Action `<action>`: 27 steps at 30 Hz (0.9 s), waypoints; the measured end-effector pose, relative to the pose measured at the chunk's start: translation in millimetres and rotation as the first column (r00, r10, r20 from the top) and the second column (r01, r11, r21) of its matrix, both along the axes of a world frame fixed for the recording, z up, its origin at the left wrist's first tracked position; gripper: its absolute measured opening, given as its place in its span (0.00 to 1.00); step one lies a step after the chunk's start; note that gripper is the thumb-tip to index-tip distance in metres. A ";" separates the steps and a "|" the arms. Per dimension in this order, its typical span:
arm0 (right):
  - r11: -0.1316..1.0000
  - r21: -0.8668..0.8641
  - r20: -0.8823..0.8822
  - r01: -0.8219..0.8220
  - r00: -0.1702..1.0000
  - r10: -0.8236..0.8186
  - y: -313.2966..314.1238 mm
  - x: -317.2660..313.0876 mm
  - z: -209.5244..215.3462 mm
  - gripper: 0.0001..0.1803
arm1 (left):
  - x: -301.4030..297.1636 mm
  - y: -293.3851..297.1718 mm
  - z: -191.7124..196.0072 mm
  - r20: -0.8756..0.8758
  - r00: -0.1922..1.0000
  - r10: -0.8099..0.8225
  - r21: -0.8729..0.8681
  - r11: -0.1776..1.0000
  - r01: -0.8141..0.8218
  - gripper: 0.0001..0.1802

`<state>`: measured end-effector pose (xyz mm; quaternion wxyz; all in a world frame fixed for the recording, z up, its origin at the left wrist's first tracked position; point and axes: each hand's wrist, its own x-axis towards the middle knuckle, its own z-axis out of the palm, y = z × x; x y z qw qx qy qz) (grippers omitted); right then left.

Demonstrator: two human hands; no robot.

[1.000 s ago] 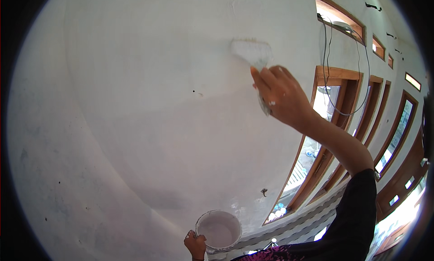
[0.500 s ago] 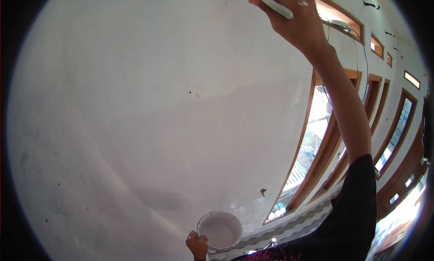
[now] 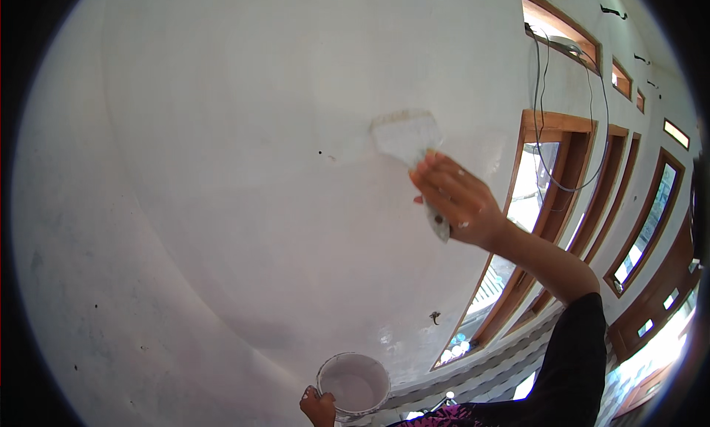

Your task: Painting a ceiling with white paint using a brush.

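A wide, flat paintbrush [image 3: 405, 136] with a pale handle is gripped in my right hand [image 3: 462, 203], its bristles pointing up against the white wall [image 3: 259, 94]. White spots mark the fingers. Low in the picture, my left hand [image 3: 318, 407] clasps the rim of a paint bucket [image 3: 353, 383] with pale liquid inside. Paint smears cover the bucket's edge. Behind the brush, the wall's upper part looks lighter than the greyer area below it.
Wood-framed windows [image 3: 558, 122] line the wall on the right, with loose cables [image 3: 538, 79] hanging from an upper opening [image 3: 562, 28]. A small dark fitting [image 3: 435, 318] sticks out of the wall low down. Another wall surface [image 3: 66, 279] curves in at left.
My right hand has come down from the top edge with the brush, which is now fully in view against the wall. The bucket and left hand have shifted slightly left and down.
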<state>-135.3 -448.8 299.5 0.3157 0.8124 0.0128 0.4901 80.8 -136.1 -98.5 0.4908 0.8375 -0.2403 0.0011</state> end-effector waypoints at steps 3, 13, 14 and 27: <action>1.000 0.011 -0.081 -0.006 0.997 0.007 14.0 -6.1 -13.3 0.23 | 2.3 -3.6 0.9 0.121 0.993 -0.004 -0.005 1.000 0.004 0.15; 0.947 0.321 -0.241 0.000 0.967 0.081 -15.1 -18.2 127.9 0.07 | -10.4 -7.2 -2.8 0.231 0.968 -0.096 -0.052 0.993 0.111 0.09; 0.873 0.480 -0.279 0.088 0.959 0.056 -11.7 -17.6 153.0 0.08 | -13.0 -7.5 6.6 0.120 0.987 -0.104 -0.092 0.989 0.115 0.09; 0.990 0.117 0.176 0.076 0.980 -0.096 4.4 -26.4 284.8 0.14 | 1.4 -5.2 -21.6 0.286 0.953 -0.100 -0.027 0.993 0.112 0.10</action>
